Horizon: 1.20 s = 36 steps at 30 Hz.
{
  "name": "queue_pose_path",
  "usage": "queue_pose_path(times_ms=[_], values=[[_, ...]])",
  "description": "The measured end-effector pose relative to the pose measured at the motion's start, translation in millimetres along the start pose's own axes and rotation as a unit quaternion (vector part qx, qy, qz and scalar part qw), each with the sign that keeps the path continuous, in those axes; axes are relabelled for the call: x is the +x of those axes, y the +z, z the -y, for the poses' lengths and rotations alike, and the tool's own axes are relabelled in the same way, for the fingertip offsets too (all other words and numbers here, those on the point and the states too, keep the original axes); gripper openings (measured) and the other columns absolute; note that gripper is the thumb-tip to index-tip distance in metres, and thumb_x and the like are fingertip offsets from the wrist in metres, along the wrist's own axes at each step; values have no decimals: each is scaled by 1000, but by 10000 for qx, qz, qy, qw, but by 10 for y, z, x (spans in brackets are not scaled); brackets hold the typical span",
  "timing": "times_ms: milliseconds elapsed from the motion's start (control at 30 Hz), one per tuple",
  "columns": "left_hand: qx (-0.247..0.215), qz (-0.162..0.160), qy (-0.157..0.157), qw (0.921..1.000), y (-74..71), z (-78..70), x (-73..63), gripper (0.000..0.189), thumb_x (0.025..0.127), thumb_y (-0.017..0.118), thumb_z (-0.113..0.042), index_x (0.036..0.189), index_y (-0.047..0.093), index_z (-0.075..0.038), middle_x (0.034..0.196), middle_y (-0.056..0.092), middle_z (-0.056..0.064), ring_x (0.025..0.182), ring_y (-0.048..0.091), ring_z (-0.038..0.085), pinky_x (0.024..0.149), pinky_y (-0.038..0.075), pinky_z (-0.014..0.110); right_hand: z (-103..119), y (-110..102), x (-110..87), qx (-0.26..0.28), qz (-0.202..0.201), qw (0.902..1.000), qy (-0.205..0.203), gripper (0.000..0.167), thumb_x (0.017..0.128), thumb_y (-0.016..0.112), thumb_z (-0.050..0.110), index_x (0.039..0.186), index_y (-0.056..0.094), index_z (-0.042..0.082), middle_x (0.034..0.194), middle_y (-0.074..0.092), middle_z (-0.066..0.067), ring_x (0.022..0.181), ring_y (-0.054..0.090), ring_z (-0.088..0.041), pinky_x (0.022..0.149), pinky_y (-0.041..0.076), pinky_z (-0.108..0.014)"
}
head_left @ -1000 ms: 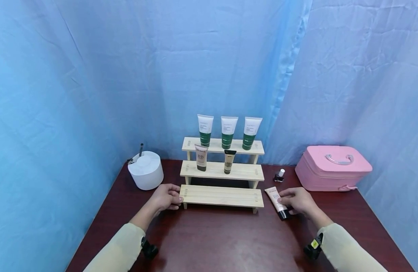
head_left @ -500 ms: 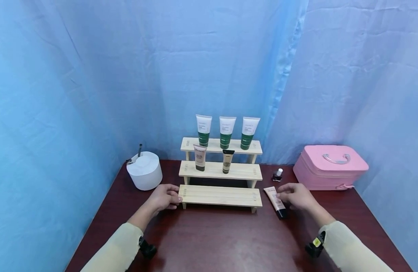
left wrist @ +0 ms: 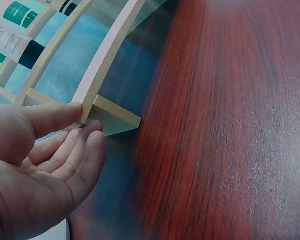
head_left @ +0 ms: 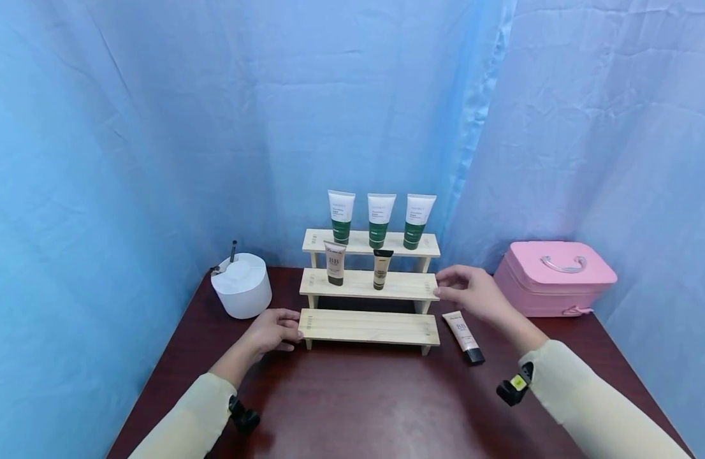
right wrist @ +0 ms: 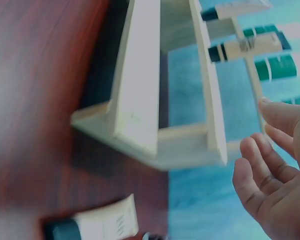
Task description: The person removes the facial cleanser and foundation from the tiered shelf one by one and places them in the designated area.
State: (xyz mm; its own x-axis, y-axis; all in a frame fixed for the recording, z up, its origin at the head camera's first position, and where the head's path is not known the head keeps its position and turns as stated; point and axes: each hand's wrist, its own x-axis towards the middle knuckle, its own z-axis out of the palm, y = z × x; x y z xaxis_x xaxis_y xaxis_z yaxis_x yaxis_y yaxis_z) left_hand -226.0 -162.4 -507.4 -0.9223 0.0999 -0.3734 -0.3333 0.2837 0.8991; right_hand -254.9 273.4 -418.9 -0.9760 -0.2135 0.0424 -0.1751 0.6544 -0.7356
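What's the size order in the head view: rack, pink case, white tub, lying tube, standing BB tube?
1. Rack
2. Pink case
3. White tub
Not ranked: lying tube and standing BB tube. Both look smallest but too alike; the lying one seems nearer the camera.

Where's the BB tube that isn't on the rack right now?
In the head view, the tube lies on the table just right of the rack's bottom shelf, lower in the picture than the right hand.
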Motion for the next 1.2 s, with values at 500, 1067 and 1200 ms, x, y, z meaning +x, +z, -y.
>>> queue_pose_path(times_ms=[500, 1067, 1200], values=[[-21, 18, -81, 10000, 30, -45, -28, 61, 87, 73, 9, 144, 53, 2, 101, 68, 14, 81, 69, 23, 65, 64, 37, 492, 483, 399, 632, 145, 9974, -310, 42, 88, 83, 25, 127, 68, 18, 123, 71, -9, 109, 70, -25, 87, 62, -41], [44, -42, -224, 9997, 36, -75, -13, 60, 88, 71, 9, 144, 53, 1, 101, 67, 15, 80, 69, 23, 64, 64, 37, 540, 640, 507, 906, 18, 9957, -172, 36, 87, 84, 27, 117, 69, 14, 113, 72, -7, 104, 71, -23, 83, 61, -38], [23, -46, -224, 9997, 43, -73, -15, 60, 88, 71, 10, 144, 53, 0, 101, 68, 15, 81, 69, 23, 64, 64, 37, 544, 666, 511, 857, -8, 9962, -163, 32, 87, 84, 27, 113, 70, 14, 112, 72, -6, 103, 71, -23, 82, 60, -38]])
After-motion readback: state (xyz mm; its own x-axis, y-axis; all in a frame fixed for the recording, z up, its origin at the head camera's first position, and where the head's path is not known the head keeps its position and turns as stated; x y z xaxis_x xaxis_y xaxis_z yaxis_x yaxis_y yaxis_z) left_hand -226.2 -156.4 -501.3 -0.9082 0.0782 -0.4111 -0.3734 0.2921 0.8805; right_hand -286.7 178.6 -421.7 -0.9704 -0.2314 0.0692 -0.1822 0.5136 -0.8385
